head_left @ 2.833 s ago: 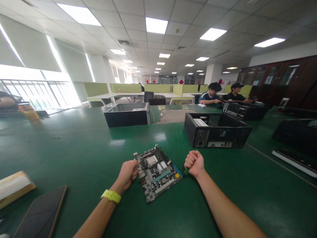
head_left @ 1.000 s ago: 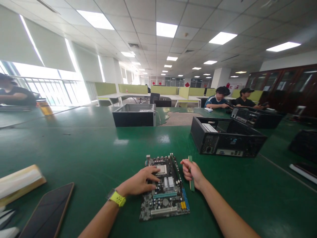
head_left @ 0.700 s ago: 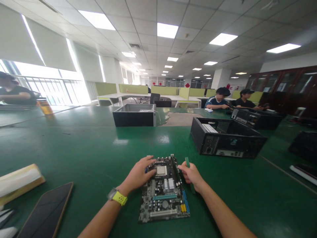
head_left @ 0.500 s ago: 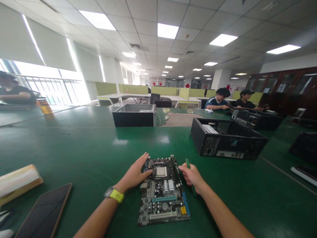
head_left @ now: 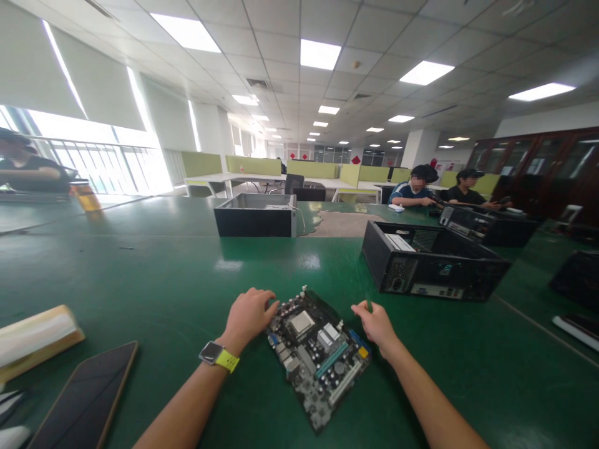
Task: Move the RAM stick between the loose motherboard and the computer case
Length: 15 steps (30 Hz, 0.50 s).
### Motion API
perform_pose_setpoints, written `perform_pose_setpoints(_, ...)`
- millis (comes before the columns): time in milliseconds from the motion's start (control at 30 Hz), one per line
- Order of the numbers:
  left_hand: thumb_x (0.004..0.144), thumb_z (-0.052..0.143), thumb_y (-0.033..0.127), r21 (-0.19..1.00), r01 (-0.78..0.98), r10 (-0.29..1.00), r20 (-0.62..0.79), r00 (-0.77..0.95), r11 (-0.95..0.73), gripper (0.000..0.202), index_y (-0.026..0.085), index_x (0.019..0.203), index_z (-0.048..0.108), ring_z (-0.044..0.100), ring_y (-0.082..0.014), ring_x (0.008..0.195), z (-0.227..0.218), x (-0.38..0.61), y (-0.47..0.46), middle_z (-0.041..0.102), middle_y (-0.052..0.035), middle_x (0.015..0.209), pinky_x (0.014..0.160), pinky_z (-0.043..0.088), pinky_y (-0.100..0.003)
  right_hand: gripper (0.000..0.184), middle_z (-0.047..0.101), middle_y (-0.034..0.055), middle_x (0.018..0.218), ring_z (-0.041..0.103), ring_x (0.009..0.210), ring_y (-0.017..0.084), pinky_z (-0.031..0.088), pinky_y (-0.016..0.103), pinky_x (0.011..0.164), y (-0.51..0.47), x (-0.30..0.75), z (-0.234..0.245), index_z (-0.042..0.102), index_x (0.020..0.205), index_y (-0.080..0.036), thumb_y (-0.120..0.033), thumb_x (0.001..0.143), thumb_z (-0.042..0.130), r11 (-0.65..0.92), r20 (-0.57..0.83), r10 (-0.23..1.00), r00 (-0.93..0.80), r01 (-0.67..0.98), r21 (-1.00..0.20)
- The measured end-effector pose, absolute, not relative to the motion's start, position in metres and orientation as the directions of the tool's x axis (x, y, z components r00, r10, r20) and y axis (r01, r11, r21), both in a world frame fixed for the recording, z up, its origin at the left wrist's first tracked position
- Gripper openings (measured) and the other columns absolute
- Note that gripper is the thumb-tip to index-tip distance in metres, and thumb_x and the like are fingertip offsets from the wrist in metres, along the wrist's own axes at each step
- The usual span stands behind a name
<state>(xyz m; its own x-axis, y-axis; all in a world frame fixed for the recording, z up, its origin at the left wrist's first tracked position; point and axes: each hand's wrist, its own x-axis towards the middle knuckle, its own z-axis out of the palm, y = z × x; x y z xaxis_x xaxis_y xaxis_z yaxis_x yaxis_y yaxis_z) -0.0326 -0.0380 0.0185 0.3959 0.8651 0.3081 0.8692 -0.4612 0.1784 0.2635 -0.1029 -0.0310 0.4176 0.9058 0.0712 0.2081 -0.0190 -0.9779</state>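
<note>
A motherboard [head_left: 306,358] lies flat on the green table, turned at an angle, with a silver square processor [head_left: 302,322] near its upper left. My left hand [head_left: 250,318], with a yellow-strapped watch on its wrist, is at the board's upper left edge. Its fingers are bent but apart, the tips touching or nearly touching the edge. To the right of the board, my right hand [head_left: 377,325] is closed on a thin green memory stick [head_left: 369,307]. Only a small end of the stick shows above the fingers.
An open black computer case [head_left: 437,268] stands ahead to the right, another case [head_left: 255,218] farther back. At left lie a dark phone [head_left: 84,399] and a pale block-shaped object [head_left: 37,343]. Several people sit around the table, two at the far right [head_left: 414,193].
The motherboard has rotated counterclockwise, its lower end swinging right. My left hand has shifted left and curled its fingers. In my right hand, the memory stick has turned and is now mostly hidden.
</note>
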Motion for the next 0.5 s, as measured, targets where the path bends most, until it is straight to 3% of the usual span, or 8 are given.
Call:
perform_pose_setpoints(100, 0.083, 0.042, 0.044, 0.214, 0.895, 0.891, 0.331, 0.312, -0.392, 0.032, 0.022, 0.091, 0.065, 0.059, -0.0204, 0.081, 0.022, -0.035, -0.037, 0.066, -0.0043, 0.083, 0.070, 0.045, -0.030, 0.028, 0.044, -0.0046, 0.050, 0.041, 0.048, 0.010, 0.034, 0.023, 0.049, -0.101, 0.274, -0.034, 0.045, 0.055, -0.019, -0.041, 0.067, 0.059, 0.020, 0.196, 0.848, 0.492, 0.340, -0.940)
perform_pose_setpoints(233, 0.080, 0.045, 0.048, 0.365, 0.793, 0.860, 0.355, 0.365, -0.487, 0.049, 0.020, 0.121, 0.053, 0.059, -0.0200, 0.095, 0.012, -0.039, -0.030, 0.062, -0.0071, 0.113, 0.083, 0.045, -0.030, 0.024, 0.060, 0.0010, 0.065, 0.052, 0.063, 0.015, 0.039, 0.025, 0.061, -0.099, 0.276, -0.037, 0.058, 0.064, -0.017, -0.040, 0.069, 0.056, 0.022, 0.220, 0.868, 0.446, 0.408, -0.913)
perform_pose_setpoints(300, 0.078, 0.048, 0.047, 0.404, 0.757, 0.856, 0.310, 0.415, -0.513, 0.056, 0.018, 0.126, 0.050, 0.058, -0.0213, 0.100, 0.007, -0.038, -0.028, 0.060, -0.0088, 0.119, 0.088, 0.044, -0.031, 0.025, 0.065, 0.0037, 0.075, 0.056, 0.069, 0.017, 0.040, 0.026, 0.065, -0.099, 0.272, -0.038, 0.064, 0.075, -0.016, -0.039, 0.069, 0.056, 0.017, 0.203, 0.901, 0.383, 0.437, -0.899)
perform_pose_setpoints(400, 0.077, 0.050, 0.041, 0.456, 0.716, 0.845, 0.205, 0.493, -0.528, 0.048, 0.017, 0.118, 0.058, 0.061, -0.0202, 0.092, 0.006, -0.034, -0.031, 0.067, -0.0070, 0.105, 0.083, 0.046, -0.028, 0.029, 0.067, 0.0048, 0.079, 0.059, 0.071, 0.019, 0.041, 0.026, 0.065, -0.100, 0.264, -0.037, 0.066, 0.083, -0.016, -0.040, 0.071, 0.055, -0.004, 0.166, 0.937, 0.308, 0.484, -0.875)
perform_pose_setpoints(500, 0.077, 0.048, 0.036, 0.481, 0.682, 0.820, 0.156, 0.551, -0.551, 0.035, 0.020, 0.102, 0.067, 0.063, -0.0182, 0.083, 0.011, -0.030, -0.038, 0.070, -0.0042, 0.094, 0.078, 0.046, -0.025, 0.027, 0.068, 0.0041, 0.075, 0.059, 0.069, 0.019, 0.040, 0.026, 0.064, -0.102, 0.261, -0.036, 0.066, 0.077, -0.017, -0.040, 0.072, 0.053, -0.011, 0.163, 0.949, 0.271, 0.542, -0.840)
